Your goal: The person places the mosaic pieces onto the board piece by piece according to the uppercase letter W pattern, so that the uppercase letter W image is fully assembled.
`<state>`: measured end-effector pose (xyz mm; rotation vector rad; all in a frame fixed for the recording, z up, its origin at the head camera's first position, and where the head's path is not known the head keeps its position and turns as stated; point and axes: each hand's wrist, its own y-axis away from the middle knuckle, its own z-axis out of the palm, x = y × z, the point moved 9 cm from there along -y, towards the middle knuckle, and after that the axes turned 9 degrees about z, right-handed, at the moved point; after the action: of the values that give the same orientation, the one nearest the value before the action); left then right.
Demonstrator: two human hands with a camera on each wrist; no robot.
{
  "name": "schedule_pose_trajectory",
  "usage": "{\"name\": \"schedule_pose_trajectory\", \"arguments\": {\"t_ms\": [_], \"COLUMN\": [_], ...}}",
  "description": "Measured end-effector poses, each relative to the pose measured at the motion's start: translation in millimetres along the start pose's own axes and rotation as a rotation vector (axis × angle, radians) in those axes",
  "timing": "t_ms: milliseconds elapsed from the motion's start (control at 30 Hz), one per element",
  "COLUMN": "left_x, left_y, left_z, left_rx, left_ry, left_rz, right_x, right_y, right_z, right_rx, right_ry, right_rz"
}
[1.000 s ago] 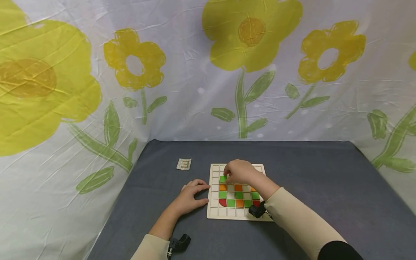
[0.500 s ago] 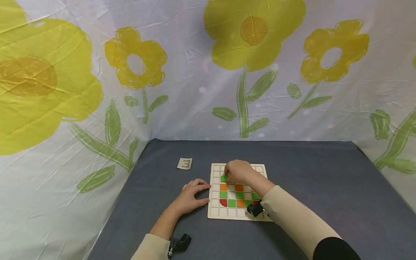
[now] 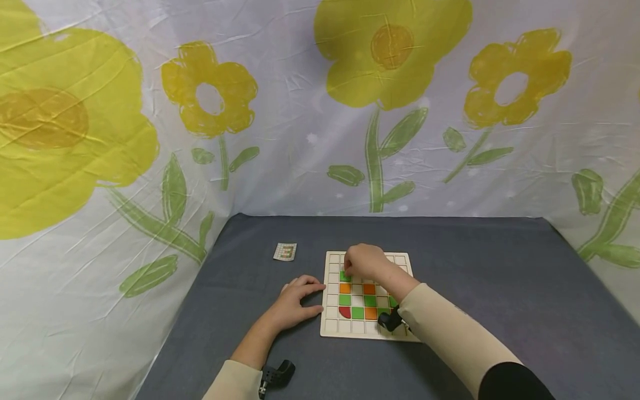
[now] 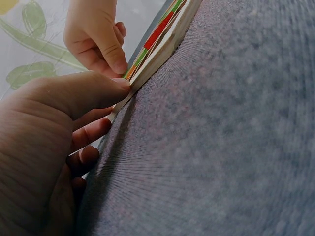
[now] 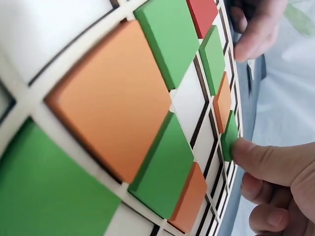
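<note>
A pale grid board (image 3: 331,328) lies on the dark cloth, with green, orange and red tiles in several cells. My right hand (image 3: 367,261) is over its upper left part, with the thumb and fingers at a green tile (image 3: 345,276). In the right wrist view the thumb touches the edge of this green tile (image 5: 228,137), which sits at or in its cell; the forefinger's contact is hidden. At the board's left edge rests my left hand (image 3: 292,303), fingers spread and relaxed. The left wrist view has its thumb (image 4: 101,91) against the board's side.
A small card (image 3: 285,251) with a printed grid pattern lies left of the board's far corner. Dark cloth (image 3: 475,255) surrounds the board, and a white curtain (image 3: 290,139) with yellow flowers hangs behind. The right forearm covers the board's lower right.
The green tile under my right fingers has settled slightly lower toward the cell, and those fingers have shifted a little over it. My left hand stays at the board's edge.
</note>
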<state>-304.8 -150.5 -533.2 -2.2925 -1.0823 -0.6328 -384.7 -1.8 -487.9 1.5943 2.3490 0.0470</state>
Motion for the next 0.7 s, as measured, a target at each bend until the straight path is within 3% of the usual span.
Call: {"name": "schedule_pose_trajectory", "arguments": {"t_ms": [433, 700], "left_x": [1.5, -1.9], "left_y": [0.4, 0.9], "left_z": [1.7, -0.3], "left_rx": [0.007, 0.030], "left_ry": [-0.007, 0.011], "left_rz": [0.012, 0.000], "right_x": [2, 9], "right_y": [0.8, 10.9], "right_z": [6, -11], "right_rx": [0.010, 0.053], "right_ry": [0.036, -0.004], "right_rz": [0.002, -0.035]}}
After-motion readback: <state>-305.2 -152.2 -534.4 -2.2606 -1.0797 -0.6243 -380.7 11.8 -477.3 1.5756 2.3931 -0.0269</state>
